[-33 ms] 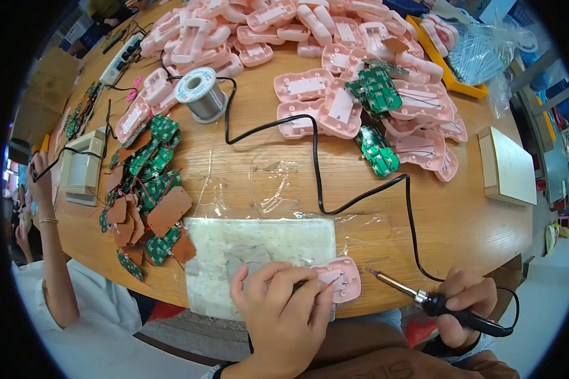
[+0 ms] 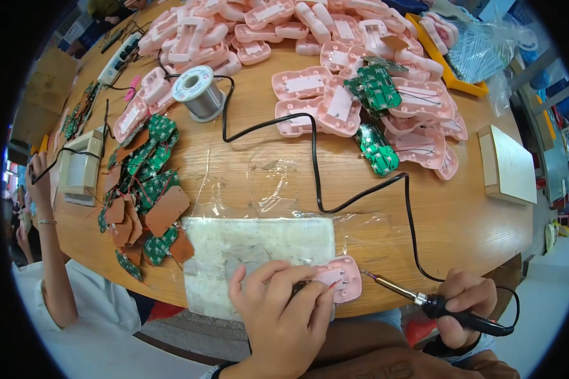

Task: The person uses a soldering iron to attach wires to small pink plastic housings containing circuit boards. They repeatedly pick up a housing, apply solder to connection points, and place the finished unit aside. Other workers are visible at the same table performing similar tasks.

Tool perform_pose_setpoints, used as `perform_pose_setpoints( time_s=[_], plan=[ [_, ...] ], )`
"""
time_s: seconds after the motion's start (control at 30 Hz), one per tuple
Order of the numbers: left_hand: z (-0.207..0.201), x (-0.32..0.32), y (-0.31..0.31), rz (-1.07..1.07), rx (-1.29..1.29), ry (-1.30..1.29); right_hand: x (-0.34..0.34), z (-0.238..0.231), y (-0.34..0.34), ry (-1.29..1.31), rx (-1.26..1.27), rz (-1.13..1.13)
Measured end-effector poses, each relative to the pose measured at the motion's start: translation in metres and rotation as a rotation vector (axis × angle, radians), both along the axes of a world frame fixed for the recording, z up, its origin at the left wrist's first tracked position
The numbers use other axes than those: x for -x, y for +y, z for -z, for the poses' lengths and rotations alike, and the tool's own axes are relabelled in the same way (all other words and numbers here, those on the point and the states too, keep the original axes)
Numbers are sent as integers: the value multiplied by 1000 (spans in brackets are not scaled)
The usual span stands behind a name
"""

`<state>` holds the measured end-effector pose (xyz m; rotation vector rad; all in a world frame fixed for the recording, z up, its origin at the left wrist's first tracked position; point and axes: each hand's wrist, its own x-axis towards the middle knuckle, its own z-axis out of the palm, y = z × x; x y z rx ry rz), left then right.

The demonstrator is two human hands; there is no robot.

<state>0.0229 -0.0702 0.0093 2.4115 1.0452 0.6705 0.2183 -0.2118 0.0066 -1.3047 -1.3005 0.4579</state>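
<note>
My left hand [image 2: 281, 312] is closed on a pink plastic shell [image 2: 349, 292] at the near edge of the table, its fingers covering the shell's left part. A short bit of red wire [image 2: 333, 285] shows by the fingertips. In my right hand [image 2: 469, 294] is a soldering iron [image 2: 434, 306] with a black handle, gripped like a pen. Its metal tip points left and ends just right of the shell, seemingly apart from it. Under my left hand lies a stained whitish mat [image 2: 269, 232].
The iron's black cord [image 2: 316, 170] winds across the table. A solder spool [image 2: 214, 104] stands behind green circuit boards [image 2: 161, 158] heaped at left. Pink shells [image 2: 303, 82] pile up at the back. Right are a wooden block [image 2: 509, 167] and a yellow tray [image 2: 464, 86]. Another person's arm [image 2: 55, 265] reaches in at left.
The soldering iron's tip has shifted slightly left and down, closer to the pink shell. My left hand and the shell have hardly moved.
</note>
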Motion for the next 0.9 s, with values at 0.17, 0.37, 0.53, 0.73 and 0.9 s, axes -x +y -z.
perform_pose_setpoints(
  time_s=[0.17,0.37,0.53,0.73,0.9],
  plan=[
    [-36,8,13,-2,-268,162,-2,0,-2,104,-7,95],
    [-61,23,15,112,-50,189,22,32,16,228,2,157],
    [-37,27,3,70,329,20,48,51,48,115,-46,113],
    [-11,15,0,38,114,-66,29,28,49,92,-35,-49],
    [1,7,4,-1,80,1,17,14,23,216,-12,31]
  ],
)
